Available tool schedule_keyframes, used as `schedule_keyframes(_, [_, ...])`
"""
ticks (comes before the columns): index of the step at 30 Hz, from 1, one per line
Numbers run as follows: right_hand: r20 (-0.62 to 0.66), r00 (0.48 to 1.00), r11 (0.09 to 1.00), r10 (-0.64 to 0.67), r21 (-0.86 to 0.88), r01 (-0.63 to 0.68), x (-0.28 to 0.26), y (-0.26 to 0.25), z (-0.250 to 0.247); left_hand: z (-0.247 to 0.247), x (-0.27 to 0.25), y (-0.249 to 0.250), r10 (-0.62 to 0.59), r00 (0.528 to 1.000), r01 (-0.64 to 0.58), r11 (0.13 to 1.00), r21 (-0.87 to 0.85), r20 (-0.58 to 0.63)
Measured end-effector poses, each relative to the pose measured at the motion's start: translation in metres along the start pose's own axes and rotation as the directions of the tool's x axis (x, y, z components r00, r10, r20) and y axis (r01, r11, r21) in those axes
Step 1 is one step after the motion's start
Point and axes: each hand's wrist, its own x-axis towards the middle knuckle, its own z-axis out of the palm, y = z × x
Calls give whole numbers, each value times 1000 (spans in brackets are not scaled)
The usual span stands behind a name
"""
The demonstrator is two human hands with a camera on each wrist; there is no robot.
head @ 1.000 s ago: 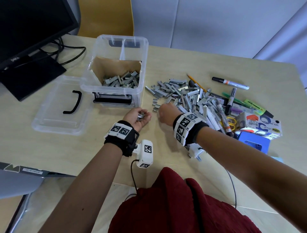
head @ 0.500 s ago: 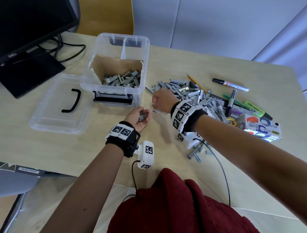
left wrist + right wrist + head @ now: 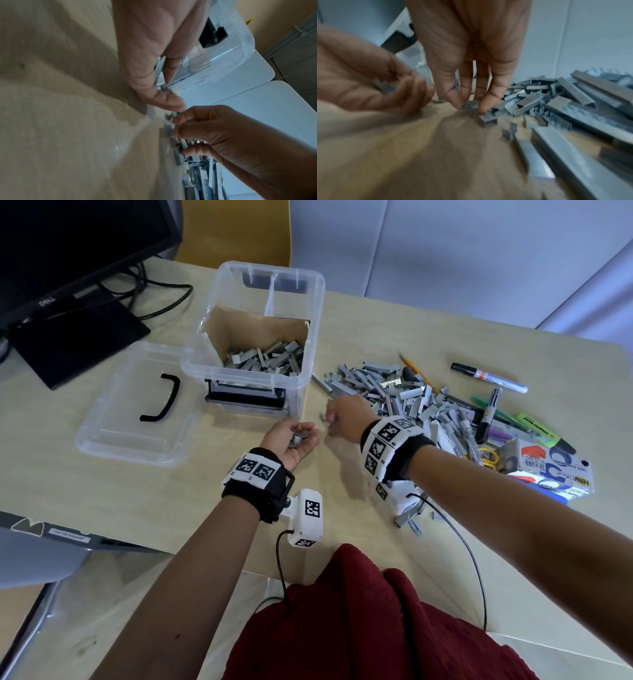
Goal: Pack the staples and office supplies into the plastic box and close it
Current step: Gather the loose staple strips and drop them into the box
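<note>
Left hand (image 3: 294,440) cupping staples (image 3: 300,436), right hand (image 3: 469,75) fingertips pinching staple strip (image 3: 471,104), hidden overhead

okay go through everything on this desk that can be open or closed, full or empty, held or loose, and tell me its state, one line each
Clear plastic box: open, partly filled with staples.
Clear lid with black handle: off, flat on table beside box.
Grey staple pile: loose on table.
Left hand: cupped, holding staples.
Right hand: pinching staples at pile's edge.
Black marker: capped, on table.
</note>
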Motion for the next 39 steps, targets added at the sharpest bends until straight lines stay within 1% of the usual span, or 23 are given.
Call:
schedule_keyframes(2, [-49, 999, 987, -18, 157, 26, -9, -4, -8, 5, -2, -2, -5, 1000, 5, 999, -42, 2])
schedule_keyframes(3, [-49, 998, 978, -48, 198, 57, -13, -8, -11, 8, -2, -3, -14, 1000, 14, 996, -83, 5])
schedule_keyframes(5, [-18, 993, 972, -115, 202, 116, -19, -17, -15, 14, -4, -5, -37, 999, 39, 991, -126, 18])
schedule_keyframes(7, [-18, 991, 963, -133, 232, 133, -20, -19, -19, 18, -6, -6, -64, 998, 67, 991, -116, 26])
schedule_keyframes(9, [-42, 996, 948, -77, 306, 86, -15, -14, -25, 18, -4, -7, -91, 995, 94, 991, -97, 28])
schedule_keyframes(11, [-82, 997, 943, 8, 331, 20, -8, -5, -30, 15, -1, -7, -97, 995, 97, 994, -42, 4])
schedule_keyframes(12, [-91, 995, 953, 32, 302, -3, -4, 1, -31, 12, 1, -7, -95, 995, 95, 995, -2, -10])
schedule_keyframes(14, [-46, 998, 984, 31, 178, -22, 3, 7, -29, 7, 3, -6, -100, 995, 100, 992, 72, -13])
schedule_keyframes(17, [75, 996, 999, -39, -9, 40, 10, 5, -16, 0, 2, -3, -113, 994, 113, 989, 93, -7])
schedule_keyframes(19, [93, 991, 992, -93, -73, 100, 13, 2, -8, -3, 1, -2, -109, 994, 109, 990, 88, -5])
schedule_keyframes(21, [86, 988, 983, -128, -120, 138, 14, -1, -2, -5, 0, -1, -92, 996, 93, 994, 53, -19])
schedule_keyframes(24, [74, 987, 974, -141, -169, 152, 14, -1, 2, -5, -1, -2, -65, 997, 64, 997, -32, -29])
schedule_keyframes(29, [101, 992, 980, -79, -172, 96, 2, 7, -4, 1, -1, -5, -46, 999, 46, 998, -52, 1])
schedule_keyframes(30, [82, 995, 986, -64, -147, 76, -1, 9, -5, 2, -1, -5, -47, 999, 47, 998, -53, 6])
schedule_keyframes(31, [55, 998, 995, -40, -87, 44, -4, 11, -7, 5, -1, -6, -41, 999, 42, 997, -58, 7])
schedule_keyframes(33, [0, 1000, 997, -25, 69, 24, -12, 10, -10, 12, 0, -7, -22, 1000, 22, 996, -85, 6])
schedule_keyframes(36, [-48, 996, 962, -74, 259, 84, -22, -2, -14, 25, -4, -7, -9, 1000, 8, 997, -82, -13])
schedule_keyframes(39, [-39, 992, 944, -119, 304, 125, -26, -11, -17, 34, -7, -9, -19, 1000, 19, 1000, -11, -20])
